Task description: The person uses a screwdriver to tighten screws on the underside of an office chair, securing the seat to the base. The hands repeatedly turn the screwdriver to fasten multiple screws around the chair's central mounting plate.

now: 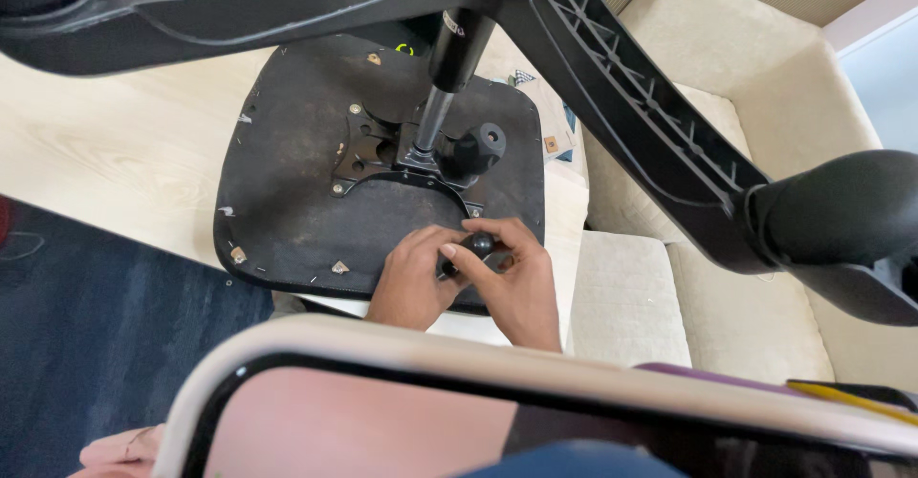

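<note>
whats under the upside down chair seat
The black seat lies flat on a pale wooden table. Papers poke out beyond its far right edge. Whatever lies directly beneath the seat is covered, and both hands hide its near edge.

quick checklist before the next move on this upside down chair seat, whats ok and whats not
1. Both hands on the black knob: ok, left hand and right hand meet on it.
2. Seat underside lying flat on the table: ok.
3. Gas cylinder seated in the metal plate: ok.
4. Knob thread engaged: cannot tell, fingers hide it.
5. Wheeled base clear of the hands: ok, overhead.
</note>
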